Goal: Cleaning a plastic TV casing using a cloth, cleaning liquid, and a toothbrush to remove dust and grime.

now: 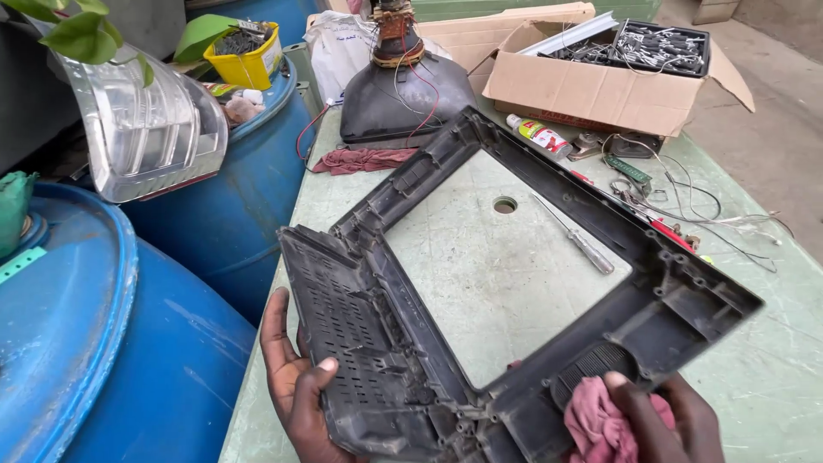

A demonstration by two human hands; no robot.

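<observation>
1. Gripping the near left corner of the dark plastic frame (514, 283), the left hand (296, 386) has its fingers closed around the vented side panel, thumb lying on top of the grille.
2. Pressing a pink rag (596, 420) against the near right corner, the right hand (664, 420) has its fingers bunched shut on the cloth, just below a small ribbed grille.
3. Doing this well seems to call for a firm left hold so the frame does not slide, and short strokes of the rag that follow the ribs and reach into the screw posts, where dust appears to sit.
4. Looking at the frame itself: it is a large rectangular bezel, dark grey, dusty and scuffed, lying with its ribbed inner side up on the pale green table (771, 343), its open middle showing bare tabletop.
5. Lying inside that opening is a screwdriver (573, 233), near a round hole in the table.
6. Standing further back are a dark picture tube (403, 94), a reddish cloth (360, 159), loose wires, and a cardboard box (600, 86) of parts.
7. Sitting to the left are blue barrels (171, 343).
</observation>
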